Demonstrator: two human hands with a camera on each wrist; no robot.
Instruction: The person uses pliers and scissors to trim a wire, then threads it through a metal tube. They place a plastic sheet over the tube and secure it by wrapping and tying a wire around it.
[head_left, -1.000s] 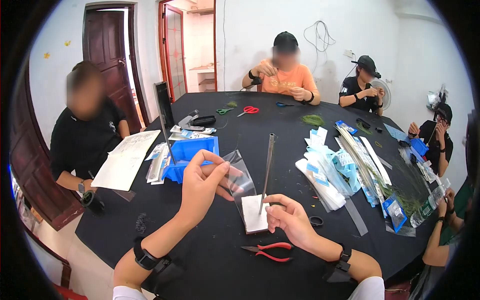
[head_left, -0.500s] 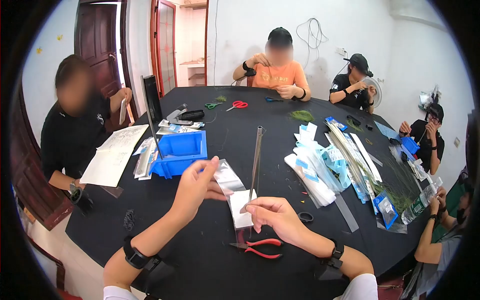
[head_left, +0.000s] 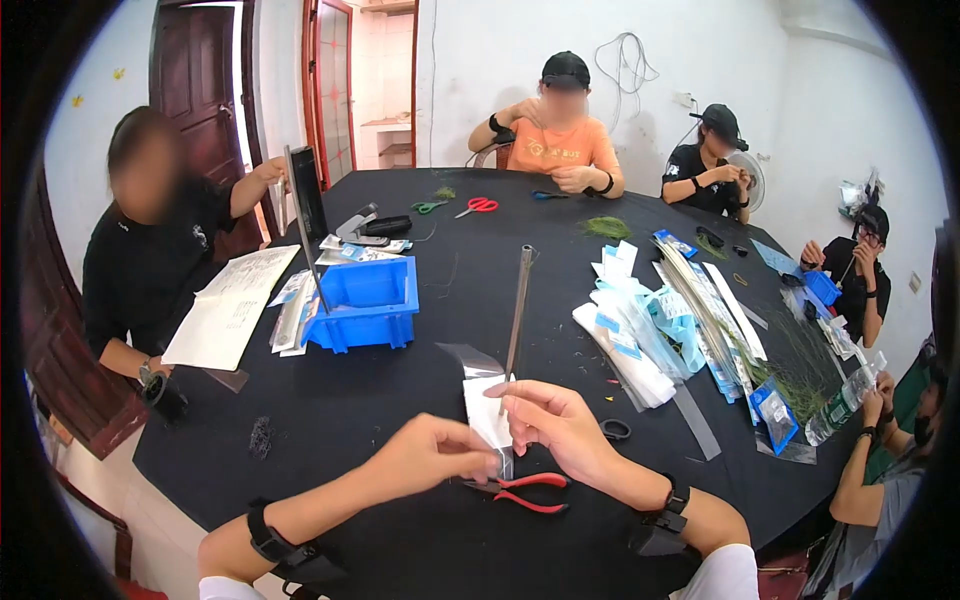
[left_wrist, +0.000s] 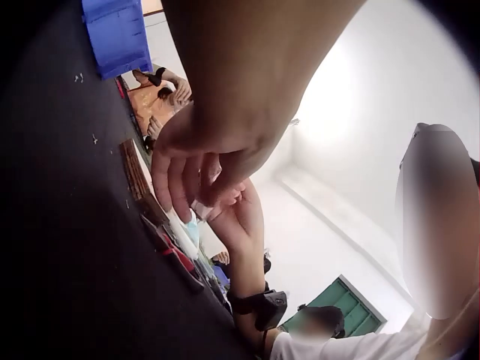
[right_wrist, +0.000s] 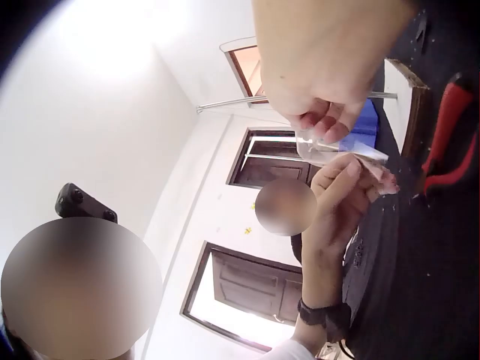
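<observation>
A slim metal rod (head_left: 521, 305) rises from a white-topped block (head_left: 478, 400) in front of me. A strip of clear plastic film (head_left: 472, 358) lies over the block beside the rod. My left hand (head_left: 430, 450) pinches the near end of the film between thumb and fingers. Close against the lower rod, my right hand (head_left: 560, 425) has its fingers curled on the film (right_wrist: 311, 148), which runs between both hands in the right wrist view. Pliers with red handles (head_left: 540, 481) lie just in front of the block.
A blue bin (head_left: 365, 320) stands to the left, near a tall dark upright (head_left: 308, 195) and an open notebook (head_left: 230, 305). Plastic packets (head_left: 625, 350) and green strands are piled to the right. A small black ring-shaped item (head_left: 616, 429) lies near my right hand. Other people sit around the table.
My left hand has come down and toward me, from the film's far side to its near end. The right hand stays beside the rod. The person on the left has reached toward the dark upright.
</observation>
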